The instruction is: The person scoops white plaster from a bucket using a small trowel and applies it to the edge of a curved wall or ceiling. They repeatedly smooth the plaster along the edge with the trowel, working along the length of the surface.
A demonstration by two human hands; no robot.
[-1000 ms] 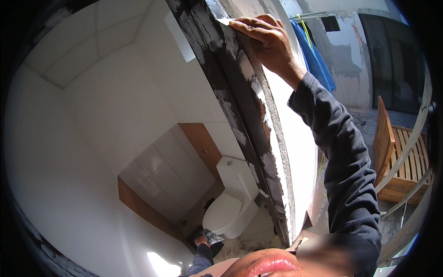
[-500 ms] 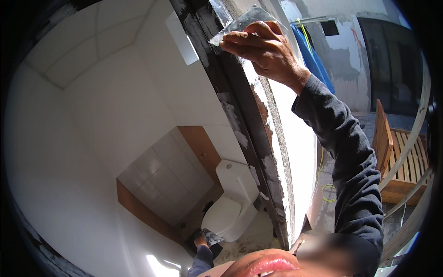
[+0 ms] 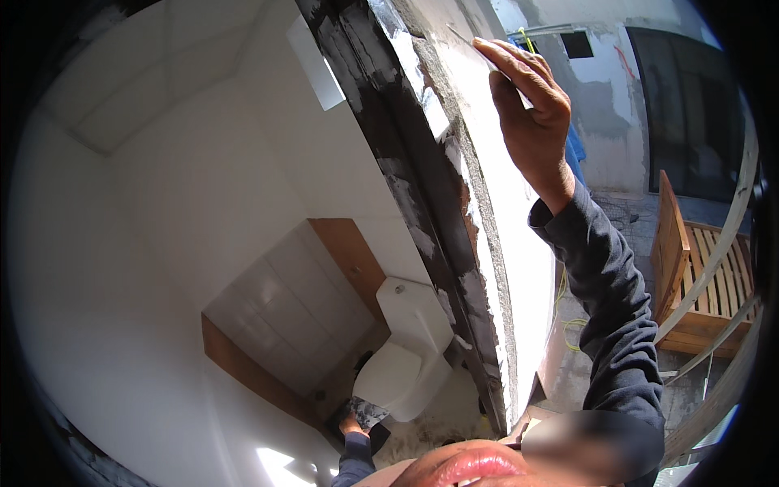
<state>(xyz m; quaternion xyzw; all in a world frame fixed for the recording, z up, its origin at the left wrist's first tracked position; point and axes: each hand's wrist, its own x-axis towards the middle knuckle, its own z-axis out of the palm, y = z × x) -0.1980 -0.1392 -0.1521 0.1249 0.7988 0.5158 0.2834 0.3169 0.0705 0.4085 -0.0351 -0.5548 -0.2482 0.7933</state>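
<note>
Up high, my right hand (image 3: 531, 114) is closed on a flat putty scraper (image 3: 461, 34), which shows almost edge-on. It is beside the pale wall face (image 3: 495, 178), just right of the rough, broken edge of a dark door frame (image 3: 398, 146). White filler is smeared in patches along that frame and edge. Low down, my left hand (image 3: 350, 425) grips a flat grey plate (image 3: 369, 413) smeared with white filler. My left fingers are small and partly hidden in this view.
Beyond the frame, a white toilet (image 3: 406, 365) stands in a small tiled room. Outside on the right are a slatted wooden piece (image 3: 710, 276), pale curved bars (image 3: 722, 235), a blue cloth (image 3: 576, 150) and a yellow-green cord (image 3: 574, 333).
My right hand has moved right with the scraper, off the door frame edge and over the wall face. The scraper has turned from its broad side to nearly edge-on. My left hand stays low.
</note>
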